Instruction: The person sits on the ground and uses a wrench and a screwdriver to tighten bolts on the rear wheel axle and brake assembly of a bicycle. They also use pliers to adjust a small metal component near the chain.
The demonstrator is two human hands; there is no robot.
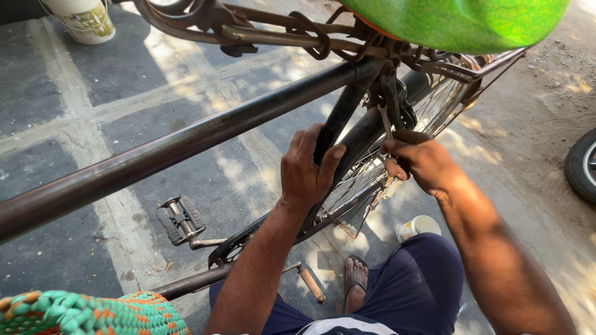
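Seen from above, a person's left hand (308, 169) is wrapping its fingers closed around the dark seat tube (340, 118) of a bicycle, just below the green saddle (459, 22). The right hand (421, 162) is gripping a metal wrench (385, 121) beside the rear wheel (434, 102), fingers curled shut

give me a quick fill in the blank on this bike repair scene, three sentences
1. The left hand grips the bicycle's seat ____.
2. The right hand holds a ____ beside the rear wheel.
3. The saddle cover is bright ____.

Missing words: tube; wrench; green
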